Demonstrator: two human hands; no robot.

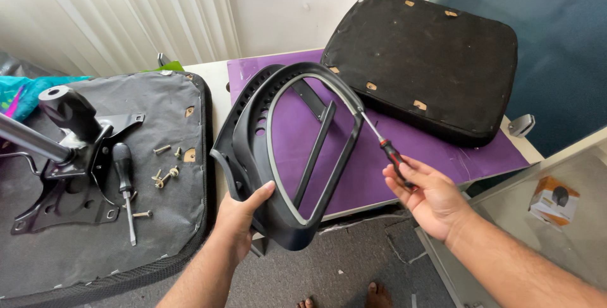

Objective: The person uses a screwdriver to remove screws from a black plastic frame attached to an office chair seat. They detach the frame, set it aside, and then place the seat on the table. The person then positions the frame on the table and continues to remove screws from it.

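Observation:
My left hand [243, 216] grips the lower edge of a black plastic chair back frame [265, 137] and holds it tilted over the table edge. In my right hand [427, 194] is a screwdriver with a red and black handle [393, 156]. Its metal shaft reaches up and left, and the tip touches the frame's upper right rim. A black seat cushion [423, 55] lies upside down on the purple mat [373, 156] behind the frame.
On the left lies another upturned seat [158, 219] with a black metal tilt mechanism [69, 156], a black-handled screwdriver [124, 184] and several loose screws [165, 169]. A small cardboard box [555, 200] sits at the lower right. Grey carpet and my toes show below.

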